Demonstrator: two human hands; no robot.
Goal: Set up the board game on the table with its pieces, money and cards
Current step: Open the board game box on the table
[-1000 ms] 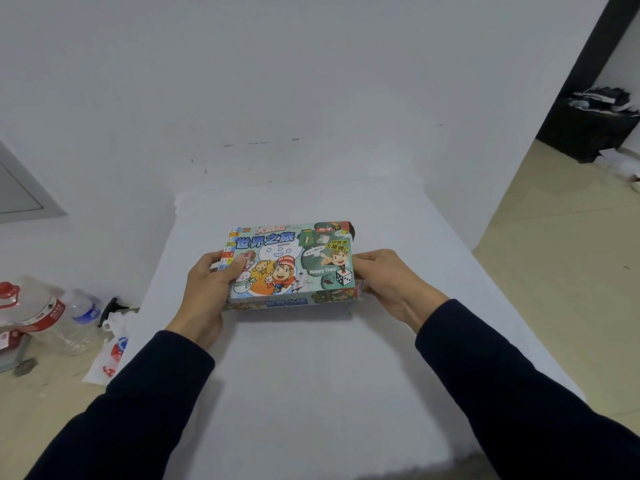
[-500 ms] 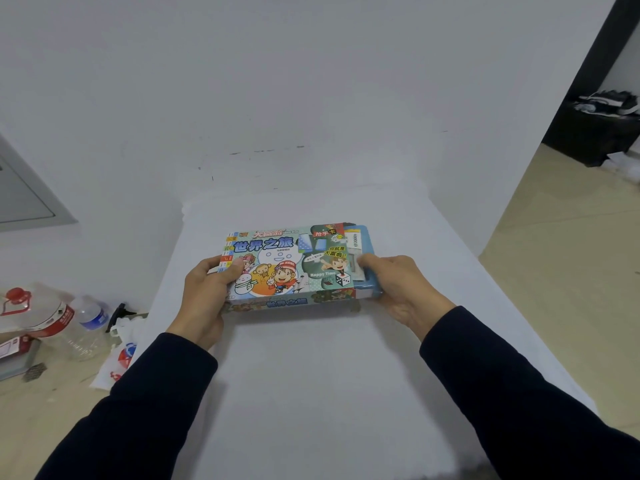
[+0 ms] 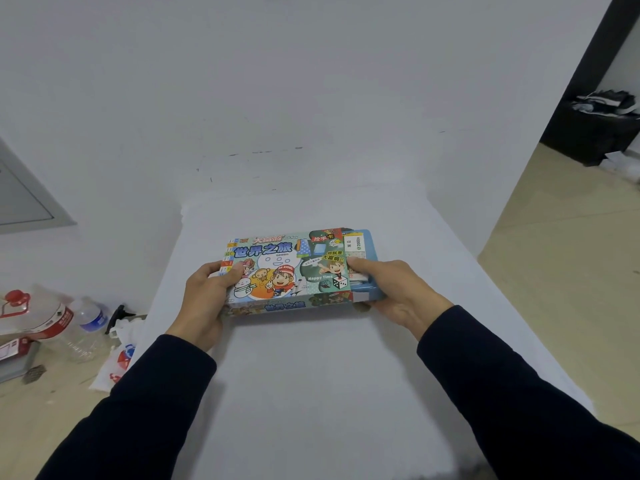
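head view: the box (image 3: 287, 271), a colourful printed sleeve, is held just above the white table (image 3: 311, 375), near its middle. a blue tray (image 3: 370, 252) projects from the right end of the box; printed paper, one sheet marked 2000, lies in the exposed part of the tray.

the left hand (image 3: 204, 299) grasps the left end of the box, thumb on the top face, fingers curled around the end and underneath. the right hand (image 3: 391, 292) grasps the exposed tray, thumb on top at the edge of the sleeve, fingers wrapped under the tray's near side. both forearms are in dark sleeves (image 3: 519, 386).

on the floor left of the table: a large clear bottle (image 3: 31, 317) with a red cap, a smaller water bottle (image 3: 88, 323) just beside it, and a white plastic bag (image 3: 117, 365). at far right, a dark cabinet (image 3: 595, 133) stands well apart from the table.
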